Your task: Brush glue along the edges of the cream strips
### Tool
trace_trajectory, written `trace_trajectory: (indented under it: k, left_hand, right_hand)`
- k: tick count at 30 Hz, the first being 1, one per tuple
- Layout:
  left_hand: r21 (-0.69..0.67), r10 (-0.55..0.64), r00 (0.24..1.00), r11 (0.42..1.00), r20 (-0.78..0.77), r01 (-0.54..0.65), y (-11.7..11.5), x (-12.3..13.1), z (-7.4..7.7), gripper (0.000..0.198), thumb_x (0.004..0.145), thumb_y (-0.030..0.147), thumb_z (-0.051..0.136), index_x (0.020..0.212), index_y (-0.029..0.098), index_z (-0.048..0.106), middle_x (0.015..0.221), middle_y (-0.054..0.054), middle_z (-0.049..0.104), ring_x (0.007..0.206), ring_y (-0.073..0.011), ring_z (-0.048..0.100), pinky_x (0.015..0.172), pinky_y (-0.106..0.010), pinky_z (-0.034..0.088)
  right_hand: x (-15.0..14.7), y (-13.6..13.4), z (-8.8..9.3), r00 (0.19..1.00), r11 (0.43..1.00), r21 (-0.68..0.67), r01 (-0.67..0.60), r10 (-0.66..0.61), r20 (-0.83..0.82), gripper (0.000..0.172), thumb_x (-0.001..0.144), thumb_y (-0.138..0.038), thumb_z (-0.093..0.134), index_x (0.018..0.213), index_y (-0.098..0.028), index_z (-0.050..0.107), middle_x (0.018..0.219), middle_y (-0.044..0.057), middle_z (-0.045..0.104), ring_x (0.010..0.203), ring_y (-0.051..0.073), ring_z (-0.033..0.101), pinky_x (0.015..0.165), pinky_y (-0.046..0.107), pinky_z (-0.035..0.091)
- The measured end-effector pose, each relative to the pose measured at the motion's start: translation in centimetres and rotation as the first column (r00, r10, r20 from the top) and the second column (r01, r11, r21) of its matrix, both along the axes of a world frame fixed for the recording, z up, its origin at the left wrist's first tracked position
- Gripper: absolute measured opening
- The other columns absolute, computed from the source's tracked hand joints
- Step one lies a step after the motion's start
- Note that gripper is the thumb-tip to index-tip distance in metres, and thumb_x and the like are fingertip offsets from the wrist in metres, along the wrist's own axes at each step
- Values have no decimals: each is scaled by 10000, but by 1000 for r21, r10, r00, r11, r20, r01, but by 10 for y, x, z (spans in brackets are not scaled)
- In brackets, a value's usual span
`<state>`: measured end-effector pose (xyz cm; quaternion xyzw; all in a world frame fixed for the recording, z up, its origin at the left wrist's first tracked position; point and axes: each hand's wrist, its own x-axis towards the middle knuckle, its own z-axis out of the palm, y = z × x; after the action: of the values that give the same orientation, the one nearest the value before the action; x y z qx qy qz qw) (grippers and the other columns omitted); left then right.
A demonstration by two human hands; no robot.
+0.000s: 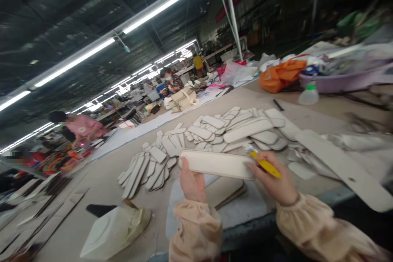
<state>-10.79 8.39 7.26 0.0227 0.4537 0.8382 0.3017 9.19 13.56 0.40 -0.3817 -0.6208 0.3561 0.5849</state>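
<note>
A long cream leather piece (215, 163) with rounded ends and a stitched-looking edge is held up before me. My left hand (192, 182) grips its left end, thumb on the front face. At the other end, the fingertips of my right hand (278, 178) touch the piece. That same hand also holds a flat brush (266, 164) with a yellow handle, bristles pointing up and left. Below the held piece, a small stack of similar pieces (222, 190) lies on a white sheet (251, 208). Many more such pieces (202, 131) are heaped behind it on the table.
A cut-open white plastic jug (107, 229) lies at the front left. On the right are a long pale panel (344, 168), a small bottle with a green cap (308, 95), an orange bag (281, 75) and a purple basin (340, 82). Co-workers (82, 125) sit at tables beyond.
</note>
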Motion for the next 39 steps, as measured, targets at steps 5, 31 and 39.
trace_trajectory:
  k: [5,31,39]
  left_hand:
    - [-8,-6,1000,1000,-24,6,2,0,5,260,956,284,484,1090,131,646,1053,-108,710,1060,-183,652,861,-286,566]
    - [-109,-151,987,983,-55,144,-22,-34,-7,115,890,225,602,960,171,676,1047,-83,714,958,-176,690,865,-277,566]
    - [-207,-301,953,932,7,296,-30,-46,-12,104,864,117,585,919,121,672,940,-98,730,799,-162,708,719,-260,595]
  right_hand:
    - [-2,1,0,990,991,-58,-117,112,-86,275,825,-416,650,890,-239,450,673,-54,466,579,123,450,570,263,412]
    - [3,9,-1,994,988,-147,-51,35,-107,348,758,-449,718,895,-232,483,737,-20,610,610,134,557,611,269,485]
    - [4,13,-3,994,988,-143,-61,47,-100,329,770,-421,706,906,-238,470,754,-28,588,606,124,529,593,253,469]
